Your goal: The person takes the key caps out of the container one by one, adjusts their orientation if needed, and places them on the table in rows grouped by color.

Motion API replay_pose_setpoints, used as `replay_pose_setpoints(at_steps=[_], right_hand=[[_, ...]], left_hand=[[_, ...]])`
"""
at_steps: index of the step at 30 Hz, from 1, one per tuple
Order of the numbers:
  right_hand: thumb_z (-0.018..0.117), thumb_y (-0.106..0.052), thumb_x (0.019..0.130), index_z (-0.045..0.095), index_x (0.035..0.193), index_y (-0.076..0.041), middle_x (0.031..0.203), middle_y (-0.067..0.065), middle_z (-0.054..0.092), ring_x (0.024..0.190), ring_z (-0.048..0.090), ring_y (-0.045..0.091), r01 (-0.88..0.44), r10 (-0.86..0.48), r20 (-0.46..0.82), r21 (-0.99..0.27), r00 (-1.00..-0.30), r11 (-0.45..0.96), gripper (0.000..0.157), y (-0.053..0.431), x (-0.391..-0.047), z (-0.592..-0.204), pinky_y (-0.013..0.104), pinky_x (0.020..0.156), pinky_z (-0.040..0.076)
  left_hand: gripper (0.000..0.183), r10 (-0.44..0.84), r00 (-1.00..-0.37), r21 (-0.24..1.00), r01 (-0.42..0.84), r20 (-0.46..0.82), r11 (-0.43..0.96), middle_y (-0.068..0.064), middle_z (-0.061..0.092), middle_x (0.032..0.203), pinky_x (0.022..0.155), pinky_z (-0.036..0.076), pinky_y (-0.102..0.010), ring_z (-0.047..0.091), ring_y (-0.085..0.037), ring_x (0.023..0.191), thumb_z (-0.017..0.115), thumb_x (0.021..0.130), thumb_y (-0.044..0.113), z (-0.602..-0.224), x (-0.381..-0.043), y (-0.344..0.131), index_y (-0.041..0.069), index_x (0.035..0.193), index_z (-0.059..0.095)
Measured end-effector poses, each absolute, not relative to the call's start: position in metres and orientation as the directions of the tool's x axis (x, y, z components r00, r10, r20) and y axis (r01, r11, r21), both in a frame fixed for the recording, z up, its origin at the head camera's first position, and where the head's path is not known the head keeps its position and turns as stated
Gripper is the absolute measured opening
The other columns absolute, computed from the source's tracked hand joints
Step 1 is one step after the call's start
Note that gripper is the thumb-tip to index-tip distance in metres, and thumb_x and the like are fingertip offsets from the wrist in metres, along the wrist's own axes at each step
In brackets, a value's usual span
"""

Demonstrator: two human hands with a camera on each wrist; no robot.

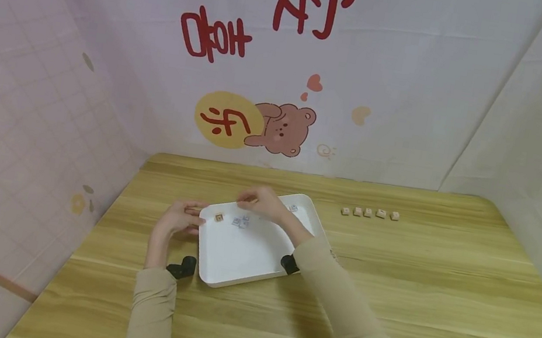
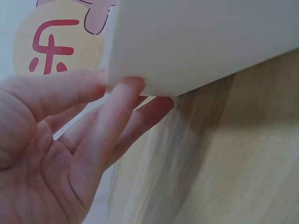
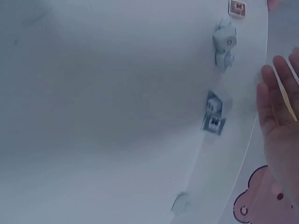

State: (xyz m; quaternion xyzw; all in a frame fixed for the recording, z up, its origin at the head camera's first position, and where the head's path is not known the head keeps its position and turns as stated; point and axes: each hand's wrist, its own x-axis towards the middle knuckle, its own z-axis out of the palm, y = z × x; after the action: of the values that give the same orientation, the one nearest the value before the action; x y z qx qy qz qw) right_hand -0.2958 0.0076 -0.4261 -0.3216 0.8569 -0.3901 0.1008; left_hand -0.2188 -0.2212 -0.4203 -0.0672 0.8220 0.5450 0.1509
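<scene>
A white tray (image 1: 252, 254) sits at an angle on the wooden table. Inside it, along the far side, are a brown-toned keycap (image 1: 219, 217) and several pale grey keycaps (image 3: 214, 112), some bunched together and blurred. My left hand (image 2: 79, 121) holds the tray's left far corner, fingertips against the wall and one finger at its lower edge. Over the far rim is my right hand (image 1: 268, 204); in the right wrist view its fingers (image 3: 280, 88) look straight beside the rim, with nothing seen in them.
Several light keycaps (image 1: 368, 213) form a row on the table (image 1: 443, 291) to the right of the tray. Behind the table hangs a white printed cloth (image 1: 412, 85); further cloth walls stand left and right. Dark wrist devices (image 1: 187, 266) show by both forearms.
</scene>
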Motion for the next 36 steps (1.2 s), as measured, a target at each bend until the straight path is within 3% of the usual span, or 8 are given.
replay_pose_setpoints(at_steps=[5,11,14,21,29,36], right_hand=[[0.060,-0.020,0.093,0.066,0.121,-0.011,0.123,0.005,0.067,0.115,0.059,0.020,-0.498,-0.713,-0.064,-0.673,-0.698,0.547,0.030,-0.015,-0.285,-0.425,0.034,0.099,0.051],[0.060,-0.017,0.093,0.063,0.125,-0.010,0.130,0.004,0.063,0.122,0.055,0.023,-0.511,-0.732,-0.130,-0.636,-0.668,0.579,0.033,-0.030,-0.279,-0.425,0.035,0.103,0.049],[0.060,-0.013,0.092,0.065,0.122,-0.009,0.126,0.004,0.065,0.119,0.057,0.022,-0.531,-0.736,-0.139,-0.605,-0.663,0.593,0.030,-0.034,-0.277,-0.425,0.033,0.102,0.049],[0.067,-0.007,0.087,0.073,0.106,-0.008,0.104,0.004,0.071,0.092,0.057,0.013,-0.620,-0.751,-0.155,-0.472,-0.641,0.627,0.019,-0.036,-0.276,-0.425,0.023,0.088,0.051],[0.067,-0.003,0.084,0.075,0.095,-0.010,0.096,0.000,0.071,0.084,0.052,0.009,-0.668,-0.761,-0.155,-0.391,-0.630,0.633,0.015,-0.035,-0.275,-0.428,0.020,0.083,0.045],[0.063,-0.003,0.089,0.072,0.101,-0.008,0.101,0.004,0.070,0.090,0.057,0.012,-0.624,-0.756,-0.136,-0.482,-0.640,0.615,0.016,-0.031,-0.275,-0.424,0.021,0.084,0.050]], left_hand=[[0.051,0.055,-0.943,0.877,-0.283,-0.329,0.389,-0.035,0.050,0.132,0.072,0.062,-0.029,0.067,-0.031,0.098,0.058,0.089,-0.006,-0.421,-0.220,-0.223,-0.005,0.137,0.044],[0.051,0.055,-0.941,0.876,-0.289,-0.335,0.386,-0.034,0.050,0.132,0.067,0.061,-0.025,0.067,-0.024,0.092,0.058,0.089,-0.006,-0.420,-0.220,-0.223,-0.004,0.138,0.044],[0.052,0.056,-0.940,0.875,-0.292,-0.338,0.387,-0.034,0.050,0.133,0.066,0.061,-0.025,0.068,-0.023,0.091,0.059,0.089,-0.006,-0.419,-0.219,-0.222,-0.004,0.138,0.044],[0.052,0.051,-0.938,0.870,-0.296,-0.342,0.394,-0.035,0.048,0.133,0.065,0.061,-0.025,0.067,-0.021,0.089,0.059,0.089,-0.005,-0.419,-0.219,-0.222,-0.004,0.138,0.044],[0.052,0.057,-0.940,0.875,-0.290,-0.337,0.387,-0.035,0.047,0.134,0.065,0.061,-0.024,0.066,-0.025,0.094,0.058,0.089,-0.006,-0.420,-0.219,-0.223,-0.005,0.138,0.043],[0.052,0.061,-0.941,0.874,-0.284,-0.333,0.395,-0.035,0.048,0.134,0.064,0.060,-0.023,0.067,-0.024,0.092,0.059,0.089,-0.005,-0.420,-0.219,-0.223,-0.004,0.138,0.044]])
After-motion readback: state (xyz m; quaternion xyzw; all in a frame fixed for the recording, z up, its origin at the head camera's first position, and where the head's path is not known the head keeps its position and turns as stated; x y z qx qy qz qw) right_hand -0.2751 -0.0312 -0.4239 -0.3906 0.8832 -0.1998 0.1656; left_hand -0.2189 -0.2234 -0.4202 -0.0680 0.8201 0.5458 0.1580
